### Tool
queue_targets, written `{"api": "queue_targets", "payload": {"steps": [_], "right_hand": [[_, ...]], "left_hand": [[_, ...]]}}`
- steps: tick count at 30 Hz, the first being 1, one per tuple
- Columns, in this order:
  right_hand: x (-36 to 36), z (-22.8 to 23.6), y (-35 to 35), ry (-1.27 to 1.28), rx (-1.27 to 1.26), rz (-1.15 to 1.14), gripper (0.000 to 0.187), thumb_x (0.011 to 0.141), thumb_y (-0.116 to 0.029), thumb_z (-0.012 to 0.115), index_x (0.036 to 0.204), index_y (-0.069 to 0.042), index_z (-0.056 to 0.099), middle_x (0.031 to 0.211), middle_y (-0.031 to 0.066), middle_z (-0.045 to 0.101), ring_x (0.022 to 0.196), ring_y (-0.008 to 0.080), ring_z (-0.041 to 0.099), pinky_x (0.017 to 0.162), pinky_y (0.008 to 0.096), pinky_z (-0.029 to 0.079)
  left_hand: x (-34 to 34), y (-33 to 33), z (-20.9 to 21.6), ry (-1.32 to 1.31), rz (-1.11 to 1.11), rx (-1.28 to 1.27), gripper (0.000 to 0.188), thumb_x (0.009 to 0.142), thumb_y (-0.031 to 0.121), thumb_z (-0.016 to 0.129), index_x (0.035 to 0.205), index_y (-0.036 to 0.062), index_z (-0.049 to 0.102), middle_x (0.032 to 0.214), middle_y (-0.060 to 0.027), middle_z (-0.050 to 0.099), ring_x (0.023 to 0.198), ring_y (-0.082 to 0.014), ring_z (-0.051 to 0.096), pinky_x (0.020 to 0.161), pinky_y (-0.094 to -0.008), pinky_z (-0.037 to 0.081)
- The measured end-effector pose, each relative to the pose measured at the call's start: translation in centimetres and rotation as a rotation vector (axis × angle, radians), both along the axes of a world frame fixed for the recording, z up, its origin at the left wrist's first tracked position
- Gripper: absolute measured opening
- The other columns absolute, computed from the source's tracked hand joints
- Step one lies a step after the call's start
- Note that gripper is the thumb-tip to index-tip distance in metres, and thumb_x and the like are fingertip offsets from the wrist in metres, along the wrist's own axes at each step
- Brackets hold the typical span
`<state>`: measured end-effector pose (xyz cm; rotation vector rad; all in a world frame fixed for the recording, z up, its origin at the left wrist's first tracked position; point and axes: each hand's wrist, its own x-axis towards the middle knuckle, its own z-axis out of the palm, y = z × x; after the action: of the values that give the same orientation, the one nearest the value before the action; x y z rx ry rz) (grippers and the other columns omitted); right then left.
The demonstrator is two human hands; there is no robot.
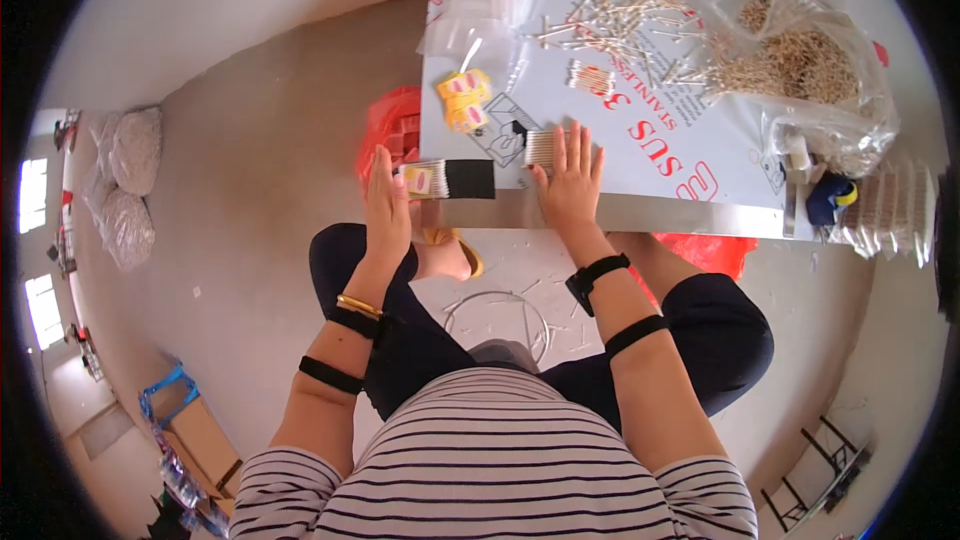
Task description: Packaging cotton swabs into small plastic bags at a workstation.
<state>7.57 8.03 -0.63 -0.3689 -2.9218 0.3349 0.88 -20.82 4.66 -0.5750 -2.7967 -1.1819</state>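
Observation:
My left hand (388, 202) stands on edge at the table's left front corner, fingers straight and thumb near a small pack of cotton swabs (424, 179) with a yellow card on it. That pack lies at the left end of a black strip (470, 179). My right hand (571, 180) rests on the table, fingers stretched out, partly covering a neat row of cotton swabs (538, 148). Yellow printed cards (465, 100) lie beyond the black strip. Further right is a small bunch of cotton swabs (592, 79).
Loose cotton swabs (625, 15) are scattered across the far table, beside a big clear bag of swabs (810, 60). Clear plastic sleeves (480, 20) lie far left. A blue tape dispenser (826, 200) stands at the right edge. Red bags (385, 130) hang by the table.

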Motion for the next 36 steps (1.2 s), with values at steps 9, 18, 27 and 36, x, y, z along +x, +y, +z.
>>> {"api": "queue_targets", "payload": {"steps": [9,18,27,36], "right_hand": [[-0.3,0.8,-9.6,0.049,-0.099,0.102,0.080,0.094,-0.045,0.063,0.159,-0.007,0.033,0.168,0.0185,0.023,0.156,0.0347,0.018,0.124,0.0591,0.010],[-0.8,0.3,-11.4,0.021,-0.044,0.084,0.080,0.095,-0.047,0.060,0.159,-0.008,0.032,0.167,0.0196,0.022,0.156,0.0360,0.018,0.124,0.0593,0.011],[-0.5,0.8,-14.1,-0.050,-0.082,0.086,0.077,0.098,-0.042,0.056,0.160,-0.007,0.027,0.169,0.0204,0.017,0.157,0.0366,0.014,0.124,0.0590,0.010],[-1.0,1.0,-13.5,-0.011,-0.227,0.178,0.078,0.097,-0.036,0.058,0.160,-0.005,0.026,0.168,0.0187,0.021,0.157,0.0357,0.017,0.125,0.0571,0.012]], "left_hand": [[-1.5,-1.4,-4.4,0.028,0.128,0.033,0.046,0.107,0.027,0.051,0.147,0.0060,0.048,0.145,-0.0260,0.047,0.137,-0.0400,0.045,0.113,-0.0461,0.038],[-3.7,-0.3,-10.7,-0.251,0.309,0.310,0.042,0.107,0.037,0.050,0.112,-0.0018,0.066,0.091,-0.0206,0.069,0.090,-0.0384,0.067,0.084,-0.0437,0.051],[-2.8,0.5,-10.4,-0.451,0.330,0.547,0.046,0.109,0.042,0.048,0.103,-0.0011,0.065,0.088,-0.0054,0.064,0.082,-0.0130,0.058,0.074,-0.0319,0.049],[-3.1,0.6,-9.6,-0.327,0.431,0.350,0.051,0.107,0.045,0.047,0.103,-0.0036,0.064,0.094,-0.0217,0.069,0.089,-0.0323,0.067,0.081,-0.0419,0.051]]}}
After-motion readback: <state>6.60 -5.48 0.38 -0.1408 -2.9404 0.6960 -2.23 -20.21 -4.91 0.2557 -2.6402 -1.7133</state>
